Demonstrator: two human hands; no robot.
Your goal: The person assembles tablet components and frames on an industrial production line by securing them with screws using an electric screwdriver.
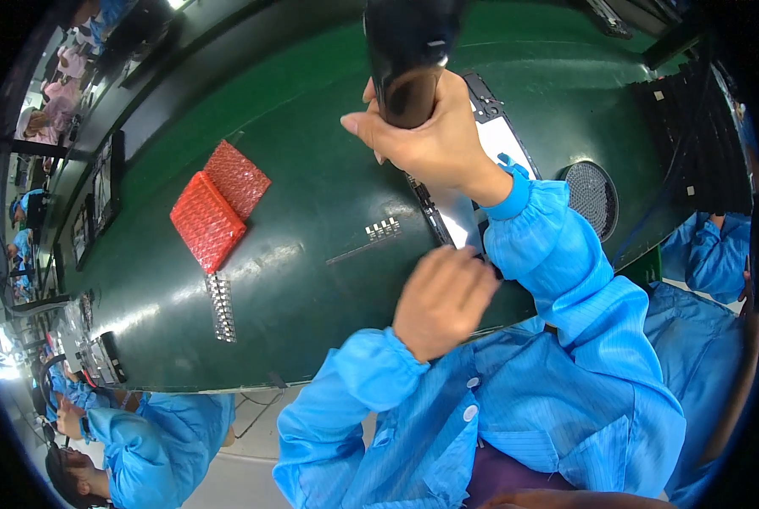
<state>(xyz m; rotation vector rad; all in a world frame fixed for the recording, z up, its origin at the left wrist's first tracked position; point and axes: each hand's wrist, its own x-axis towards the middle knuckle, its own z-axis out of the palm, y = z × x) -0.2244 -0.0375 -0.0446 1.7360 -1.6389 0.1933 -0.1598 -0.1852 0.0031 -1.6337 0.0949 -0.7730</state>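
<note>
Head view: at a green-topped workbench (312, 318), my right hand (435, 140), ringed by a blue wristband (513, 195), is wrapped around the lower end of a dark, glossy, rounded tool (412, 64), perhaps to steady it upright; its tip is out of sight. Under my forearm lies a flat, black-framed device with pale, shiny faces (505, 146), directly before my body, likely for easy reach by both hands; my arm hides whether it is one piece. My left hand (447, 297), blurred, has its fingers bent beside the device's near end; I cannot tell whether they touch or grip anything. To its left, a row of small silvery pieces (383, 228) lies within what seems easy reach. Farther left, a red bubble-wrap pouch (208, 225) partly overlaps a second red bubble-wrap piece (239, 180), near a patterned, clear-and-silver strip (223, 310). Right of my sleeve sits a round, black, textured dish (591, 199), apparently set aside to leave the middle for the device.
</note>
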